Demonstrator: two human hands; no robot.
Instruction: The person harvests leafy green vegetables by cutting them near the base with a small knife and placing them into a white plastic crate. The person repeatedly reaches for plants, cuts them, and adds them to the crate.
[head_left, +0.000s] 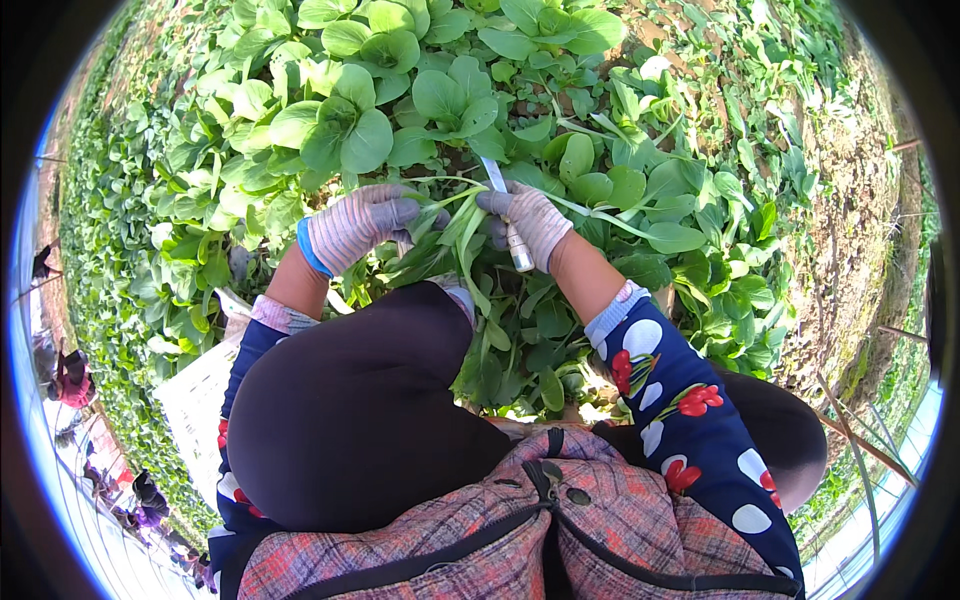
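Observation:
My left hand (360, 225), in a striped glove with a blue cuff, curls its fingers around the leaves of a small bunch of long-stemmed greens (466, 229). In a matching glove, my right hand (531, 219) grips a knife (518, 249). Its pale handle points down toward me, and the narrow blade points away among the leaves. The right thumb and fingers also pinch the stem ends of the bunch. Between my knees the narrow leaves hang down over other greens (544, 311). Just beyond my hands grow broad-leaved bok choy plants (352, 127).
A pale crate or sack (196, 412) stands at my left, partly hidden by my arm. Loose cut greens (652, 217) lie to the right, beside a strip of bare soil (840, 225). Several people (73, 379) are at the far left rim. Thin sticks (862, 442) rise at right.

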